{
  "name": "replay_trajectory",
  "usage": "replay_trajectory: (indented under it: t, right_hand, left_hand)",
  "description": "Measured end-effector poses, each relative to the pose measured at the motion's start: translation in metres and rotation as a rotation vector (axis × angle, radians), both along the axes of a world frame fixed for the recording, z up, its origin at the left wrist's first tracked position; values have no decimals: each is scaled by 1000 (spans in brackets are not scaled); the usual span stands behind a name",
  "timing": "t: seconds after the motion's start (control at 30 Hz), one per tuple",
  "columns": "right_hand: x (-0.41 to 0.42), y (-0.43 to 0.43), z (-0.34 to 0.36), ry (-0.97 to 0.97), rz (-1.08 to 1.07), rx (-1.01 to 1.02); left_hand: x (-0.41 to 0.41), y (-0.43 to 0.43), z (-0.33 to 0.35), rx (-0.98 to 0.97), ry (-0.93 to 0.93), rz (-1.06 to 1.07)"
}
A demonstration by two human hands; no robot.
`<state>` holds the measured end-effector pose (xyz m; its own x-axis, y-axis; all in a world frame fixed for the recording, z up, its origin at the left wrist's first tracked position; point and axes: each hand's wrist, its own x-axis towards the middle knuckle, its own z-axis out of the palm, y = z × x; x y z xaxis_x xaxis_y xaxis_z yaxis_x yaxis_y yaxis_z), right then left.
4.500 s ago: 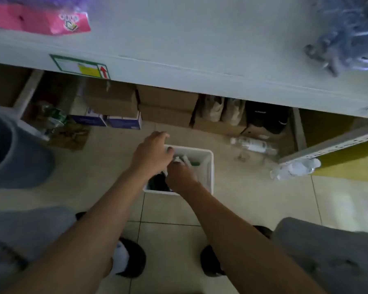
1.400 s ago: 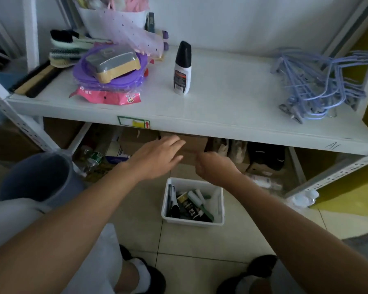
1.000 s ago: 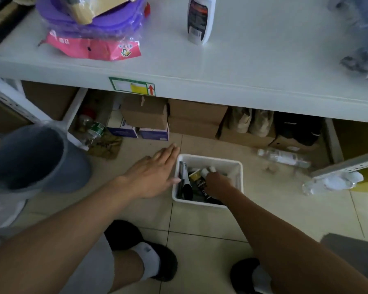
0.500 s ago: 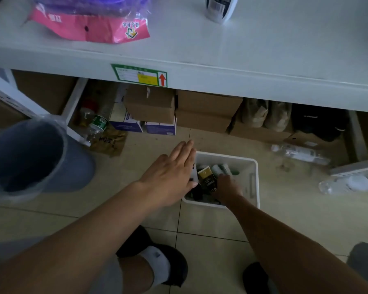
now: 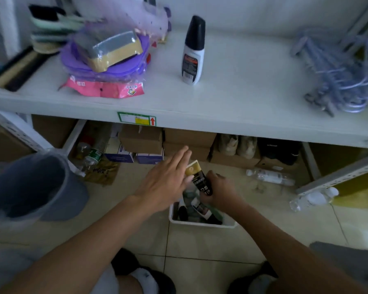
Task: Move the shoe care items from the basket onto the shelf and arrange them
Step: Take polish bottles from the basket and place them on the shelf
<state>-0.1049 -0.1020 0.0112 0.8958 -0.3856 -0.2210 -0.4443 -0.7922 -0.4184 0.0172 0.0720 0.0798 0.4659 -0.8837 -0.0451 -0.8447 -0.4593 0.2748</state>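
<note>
Above basket (image 5: 200, 223) | right hand (image 5: 220, 193) fingers curled round black-gold tube (image 5: 198, 177) | left hand (image 5: 166, 183) fingers straight, together, beside tube

Noted a smooth, matt, long white metal shelf (image 5: 242, 98); on it, a glossy black-capped white plastic bottle (image 5: 192, 52); before it, a glossy black-and-gold tube (image 5: 200, 181) and a smooth white plastic basket (image 5: 202, 223).

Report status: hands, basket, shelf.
Right hand grips black tube with gold cap, above white plastic basket. Left hand open beside it. White black-capped bottle stands on white shelf.
</note>
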Motion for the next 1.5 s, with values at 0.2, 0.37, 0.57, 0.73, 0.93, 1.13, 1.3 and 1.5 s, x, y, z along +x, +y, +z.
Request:
replay_trajectory:
  t: [0.2,0.37,0.57,0.73,0.93,1.13,1.3,1.5]
  right_hand:
    - [-15,6,126,-343,-72,14]
    - [9,-13,196,-407,-193,-41]
    - [80,-62,226,-250,-342,-84]
    - [122,-81,211,-166,-370,-65]
    - [155,-72,203,-223,-371,-46]
    - [150,-71,208,-203,-349,-75]
    - [133,-66,211,-171,-243,-126]
    - [132,-73,216,-225,-78,-96]
  left_hand:
    - [13,-8,55,-401,-189,81]
    - [26,-20,89,-361,-174,149]
    - [53,-44,118,-239,-148,163]
    - [73,-57,118,-180,-126,187]
    - [85,-58,110,-115,-104,178]
    - [96,-51,113,-178,4,208]
    - [104,-77,136,-339,69,285]
    - [115,-122,141,-510,127,373]
